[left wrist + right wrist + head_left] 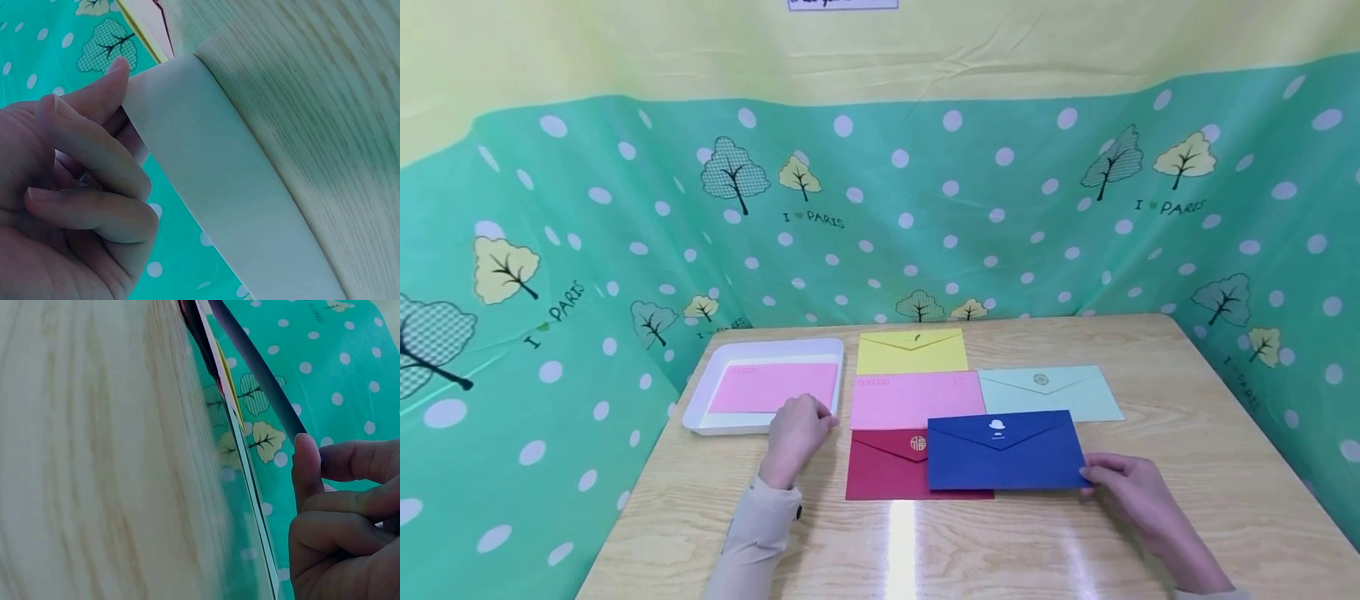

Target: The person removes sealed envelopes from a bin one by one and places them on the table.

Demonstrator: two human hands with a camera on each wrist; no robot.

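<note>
A blue envelope (1006, 454) with a white hat print is pinched at its lower right corner by my right hand (1131, 493); it overlaps the red envelope (880, 479). In the right wrist view, thumb and fingertips of the right hand (350, 512) grip the blue envelope's edge (262, 372), raised off the table. My left hand (797, 433) is at the white tray's (700, 404) front right corner. The left wrist view has the left hand (87, 187) pinching the rim at the end of the tray wall (212, 169). A pink envelope (767, 385) lies inside the tray.
Behind the red envelope lie another pink envelope (917, 400) and a yellow envelope (912, 357). A mint envelope (1075, 392) is to their right, partly under the blue one in view. Patterned green cloth (910, 208) hangs behind the wooden table (1210, 417).
</note>
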